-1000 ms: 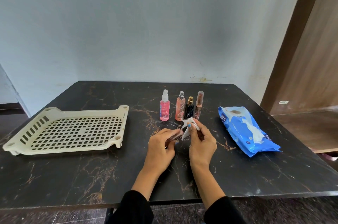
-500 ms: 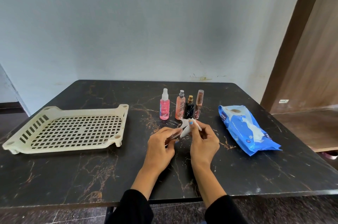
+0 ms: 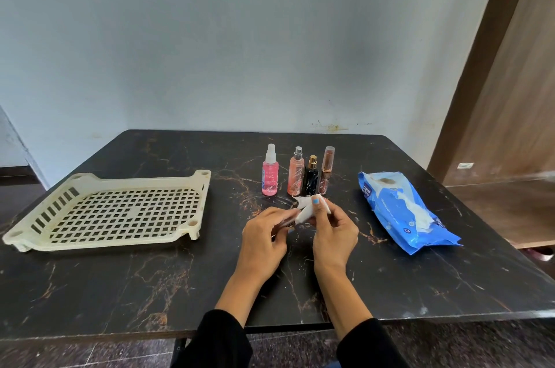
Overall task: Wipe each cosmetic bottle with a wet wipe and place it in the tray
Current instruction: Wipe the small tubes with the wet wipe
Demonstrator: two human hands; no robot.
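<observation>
Holding a small bottle, mostly hidden, the left hand curls round it above the surface. Right hand pinches a wipe against the bottle's end. Four bottles stand upright in a row behind the hands. Tray lies at left, wipe pack at right.

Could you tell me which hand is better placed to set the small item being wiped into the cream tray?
Probably the left hand: it grips the small dark item and is nearer the cream slotted plastic tray. The right hand holds the white wet wipe.
</observation>
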